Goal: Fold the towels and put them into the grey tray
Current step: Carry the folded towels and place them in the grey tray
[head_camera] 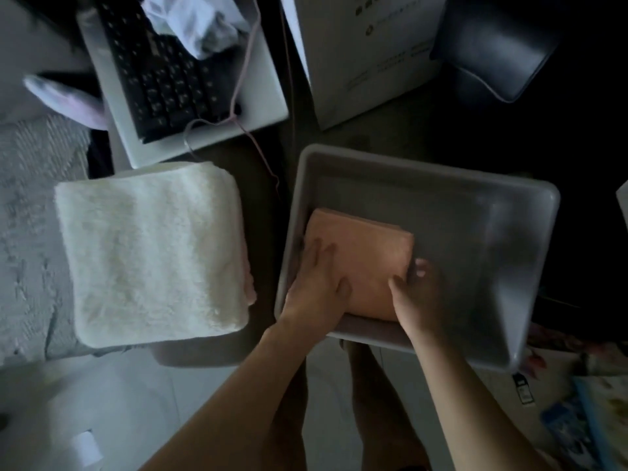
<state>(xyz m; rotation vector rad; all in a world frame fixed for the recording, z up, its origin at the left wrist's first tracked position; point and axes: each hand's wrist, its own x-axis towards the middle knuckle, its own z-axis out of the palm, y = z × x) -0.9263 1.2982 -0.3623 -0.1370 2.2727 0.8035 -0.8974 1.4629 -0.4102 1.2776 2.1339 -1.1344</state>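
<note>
Pink towel: a folded pink towel [360, 263] is seen lying in the near left corner of the grey tray [441, 202], its left edge close against the tray wall.
Left hand: the left hand [316, 287] is laid flat on the left part of the pink towel, fingers straight and pressing down; nothing is gripped.
Right hand: the right hand [416, 290] is set at the towel's near right corner, thumb on top and fingers curled round the edge, so the towel is judged to be grasped there.
Tray: the rest of the tray floor, to the right and behind the pink towel, is seen bare.
White towel: a white towel [153, 253] is lying folded into a thick square outside the tray, just to its left, untouched by either hand. A pink edge [249, 283] is seen under its right side; whether that is another towel cannot be told.
Done: one towel is judged folded and placed, or all but placed, in the tray.
Step in hand: the pink towel is judged to be in the course of being settled and flattened.
Left: the white towel is already folded but not yet moved into the tray; whatever lies beneath it may need the same.
Surroundings: a keyboard [153, 69] and a white box [367, 52] are seen beyond.
</note>
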